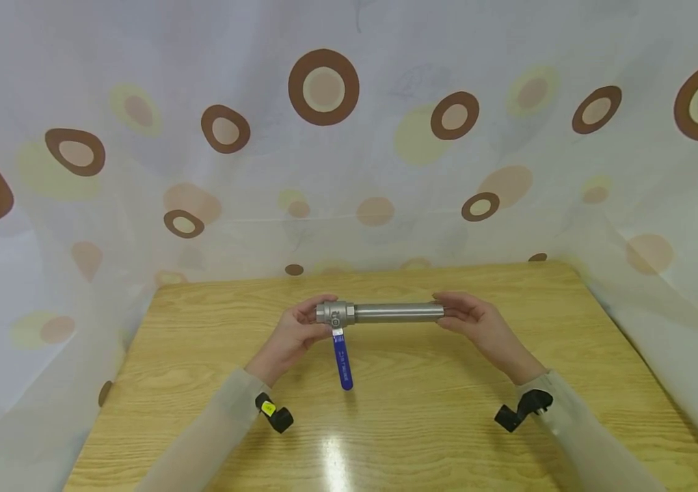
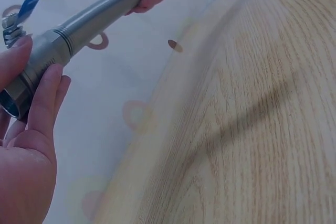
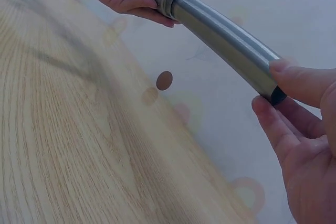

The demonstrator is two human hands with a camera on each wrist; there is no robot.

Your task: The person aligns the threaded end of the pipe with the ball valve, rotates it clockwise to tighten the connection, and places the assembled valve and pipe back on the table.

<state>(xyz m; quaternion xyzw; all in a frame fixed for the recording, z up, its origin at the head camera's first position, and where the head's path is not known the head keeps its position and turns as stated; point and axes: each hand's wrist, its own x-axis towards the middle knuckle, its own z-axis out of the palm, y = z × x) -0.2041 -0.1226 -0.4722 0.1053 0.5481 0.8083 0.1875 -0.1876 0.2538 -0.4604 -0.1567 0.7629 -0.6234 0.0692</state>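
A steel ball valve with a blue lever handle is joined to a straight metal pipe. My left hand grips the valve body, thumb on the near side and fingers around the far side; the valve's open end faces out past the palm in the left wrist view. My right hand pinches the pipe's far right end between thumb and fingers. Both hands hold the assembly level above the wooden table, and the lever points toward me. Thread shows where the pipe meets the valve.
Beneath the hands lies a wood-grain table, bearing a bright light reflection near its front. A pale curtain with brown and yellow oval prints hangs behind and along both sides. Black cameras sit on both wrists.
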